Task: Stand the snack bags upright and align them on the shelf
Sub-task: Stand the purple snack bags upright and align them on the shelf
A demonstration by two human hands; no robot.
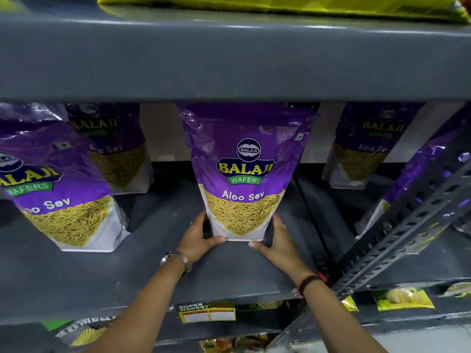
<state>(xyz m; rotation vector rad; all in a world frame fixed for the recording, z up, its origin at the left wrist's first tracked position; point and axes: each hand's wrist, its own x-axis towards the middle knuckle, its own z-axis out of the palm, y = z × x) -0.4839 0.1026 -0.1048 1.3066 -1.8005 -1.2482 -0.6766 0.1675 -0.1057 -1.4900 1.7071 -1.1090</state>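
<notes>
A purple Aloo Sev snack bag (244, 171) stands upright in the middle of the grey shelf (153, 271). My left hand (200, 238) grips its lower left corner and my right hand (274, 239) grips its lower right corner. Another purple bag (58, 184) stands at the front left, leaning a little. Behind it a second bag (119, 149) stands at the back. A further bag (367, 146) stands at the back right. At the far right one more bag (418, 179) leans behind the slotted post.
A slotted grey metal post (407, 233) crosses the right side diagonally. The upper shelf (229, 59) hangs low over the bag tops, with a green bag (280, 3) on it. A price label (207, 312) sits on the shelf's front edge. Yellow packets (402, 299) lie on the shelf below.
</notes>
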